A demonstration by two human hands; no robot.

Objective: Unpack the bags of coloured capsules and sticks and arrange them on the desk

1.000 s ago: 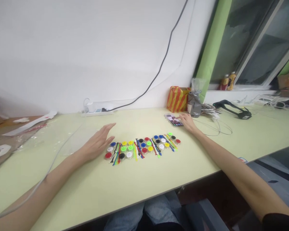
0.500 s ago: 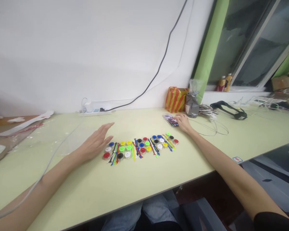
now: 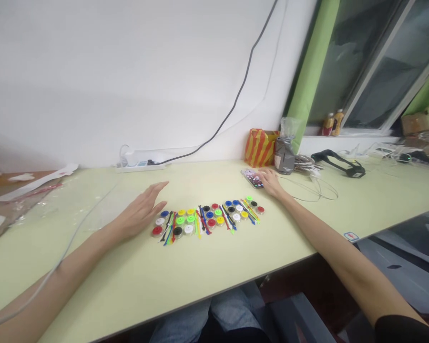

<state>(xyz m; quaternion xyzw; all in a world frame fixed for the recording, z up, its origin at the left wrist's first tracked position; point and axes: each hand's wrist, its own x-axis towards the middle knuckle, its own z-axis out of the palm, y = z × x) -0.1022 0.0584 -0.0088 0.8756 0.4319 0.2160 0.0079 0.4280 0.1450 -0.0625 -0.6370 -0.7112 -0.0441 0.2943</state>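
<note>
My left hand rests on the pale table with its fingers stretched out and the thumb apart, holding nothing. Right beside it begins a cluster of small round pots with coloured caps, in red, white, blue, yellow, green and black. Thin coloured plastic arrows lie in bunches between the pots. Farther back, my right hand touches the right side of a phone whose screen is lit; the phone lies flat, and the fingers reach over its edge without wrapping round it.
A striped bag and a grey pouch stand against the wall behind the phone. To their right are coiled cables and a black headset. A power strip sits at the wall; clear plastic wrapping lies left.
</note>
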